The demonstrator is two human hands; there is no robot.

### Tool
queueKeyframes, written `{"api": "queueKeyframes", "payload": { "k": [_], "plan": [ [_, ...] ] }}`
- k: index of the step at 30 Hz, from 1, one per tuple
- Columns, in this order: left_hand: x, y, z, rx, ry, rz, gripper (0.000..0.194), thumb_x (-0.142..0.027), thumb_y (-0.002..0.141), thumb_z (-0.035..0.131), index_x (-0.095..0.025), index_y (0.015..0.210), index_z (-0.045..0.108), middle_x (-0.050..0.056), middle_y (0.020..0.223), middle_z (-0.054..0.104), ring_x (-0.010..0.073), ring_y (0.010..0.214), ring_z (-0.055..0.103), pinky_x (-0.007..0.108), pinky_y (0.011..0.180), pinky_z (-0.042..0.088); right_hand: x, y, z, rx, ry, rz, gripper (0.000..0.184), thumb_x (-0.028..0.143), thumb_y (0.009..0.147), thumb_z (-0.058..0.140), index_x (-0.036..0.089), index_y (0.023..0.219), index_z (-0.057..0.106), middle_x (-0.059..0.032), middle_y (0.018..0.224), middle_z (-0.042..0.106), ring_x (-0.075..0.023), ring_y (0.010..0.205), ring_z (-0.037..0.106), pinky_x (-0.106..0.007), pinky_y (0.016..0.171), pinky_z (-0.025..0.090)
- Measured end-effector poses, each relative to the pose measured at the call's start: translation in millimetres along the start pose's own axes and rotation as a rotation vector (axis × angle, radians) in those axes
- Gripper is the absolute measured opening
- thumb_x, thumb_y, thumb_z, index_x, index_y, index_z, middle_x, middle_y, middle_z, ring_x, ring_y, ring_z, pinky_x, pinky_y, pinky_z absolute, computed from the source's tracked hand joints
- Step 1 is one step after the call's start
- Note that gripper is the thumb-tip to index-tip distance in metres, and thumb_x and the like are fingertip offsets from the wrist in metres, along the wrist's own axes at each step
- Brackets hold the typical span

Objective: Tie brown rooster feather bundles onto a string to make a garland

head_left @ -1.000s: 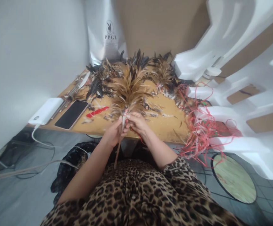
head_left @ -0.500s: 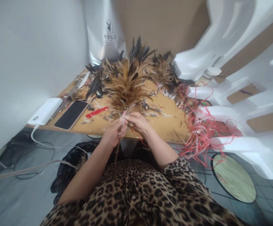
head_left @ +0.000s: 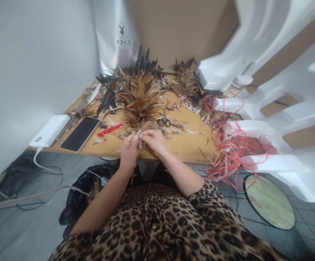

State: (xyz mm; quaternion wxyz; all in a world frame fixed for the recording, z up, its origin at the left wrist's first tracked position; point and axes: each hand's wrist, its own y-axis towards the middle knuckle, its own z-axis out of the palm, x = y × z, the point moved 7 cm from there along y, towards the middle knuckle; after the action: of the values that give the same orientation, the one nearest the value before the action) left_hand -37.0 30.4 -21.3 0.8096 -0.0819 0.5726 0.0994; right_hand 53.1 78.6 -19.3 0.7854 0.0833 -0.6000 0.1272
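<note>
A full bundle of brown and black feathers [head_left: 141,98] fans out away from me over the table, its bound base toward me. My left hand [head_left: 130,148] is closed round that base, and a thin brown stem hangs down below the fist. Right beside it, my right hand [head_left: 154,140] has thumb and fingertips pinched together at the pale, pinkish binding; what lies between those fingertips is too small to make out. Black-handled scissors [head_left: 164,121] lie just beyond my right hand. To the left of the bundle is a red strip [head_left: 110,129].
A phone [head_left: 80,134] and a white power bank [head_left: 50,130] with a cable lie at the table's left. Another feather bundle [head_left: 186,81] rests at the back right. Tangled red strings [head_left: 236,152] hang over white foam pieces [head_left: 271,163]. A round stool [head_left: 270,202] stands below right.
The feather bundle has dropped lower and tilted slightly left, uncovering more of the scissors. Both hands stay at its base; the red string under my right hand no longer shows.
</note>
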Motion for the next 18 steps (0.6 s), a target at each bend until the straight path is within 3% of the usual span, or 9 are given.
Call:
{"api": "queueKeyframes", "payload": {
  "k": [4,9,12,15,18],
  "plan": [
    [6.4,1.2,1.0,0.033,-0.035,-0.063,0.033,-0.041,0.08,0.061,-0.015,0.064,0.05,-0.006,0.049,0.04,0.002,0.036,0.021,0.016,0.035,0.014,3.2,-0.2,-4.2,0.013,-0.133,-0.031,0.026,0.04,0.068,0.07,0.015,0.066,0.061,0.0006,0.053,0.063,-0.0104,0.05,0.056,-0.024,0.059,0.047],
    [12.3,7.9,1.3,0.011,-0.088,-0.122,0.03,-0.037,0.073,0.068,-0.014,0.063,0.05,-0.005,0.053,0.044,0.0025,0.039,0.03,0.013,0.035,0.017,5.4,0.3,-10.7,0.033,-0.292,-0.045,0.023,0.038,0.075,0.063,0.015,0.071,0.062,-0.0002,0.058,0.065,-0.0107,0.052,0.057,-0.023,0.057,0.046],
    [15.2,11.7,8.1,0.059,-0.133,-0.186,0.029,-0.033,0.071,0.07,-0.013,0.064,0.051,-0.005,0.052,0.043,0.0022,0.039,0.03,0.012,0.034,0.017,12.1,0.3,-21.3,0.006,-0.413,-0.092,0.025,0.039,0.075,0.062,0.014,0.071,0.066,0.0004,0.06,0.063,-0.0087,0.053,0.053,-0.021,0.056,0.042],
    [15.0,15.8,11.2,0.055,-0.185,-0.248,0.024,-0.026,0.073,0.068,-0.012,0.065,0.051,-0.004,0.052,0.044,0.002,0.039,0.031,0.011,0.033,0.017,21.0,3.6,-44.2,-0.049,-0.471,-0.08,0.028,0.041,0.073,0.062,0.014,0.071,0.067,0.0018,0.056,0.058,-0.0072,0.048,0.046,-0.02,0.05,0.037],
    [10.1,23.0,6.7,-0.003,-0.254,-0.271,0.021,-0.017,0.079,0.061,-0.013,0.064,0.047,-0.003,0.053,0.045,0.0021,0.038,0.032,0.01,0.032,0.019,36.3,14.1,-86.7,-0.124,-0.487,-0.051,0.03,0.042,0.072,0.063,0.013,0.073,0.067,0.0001,0.058,0.06,-0.0086,0.05,0.049,-0.021,0.052,0.04]
  ]
}}
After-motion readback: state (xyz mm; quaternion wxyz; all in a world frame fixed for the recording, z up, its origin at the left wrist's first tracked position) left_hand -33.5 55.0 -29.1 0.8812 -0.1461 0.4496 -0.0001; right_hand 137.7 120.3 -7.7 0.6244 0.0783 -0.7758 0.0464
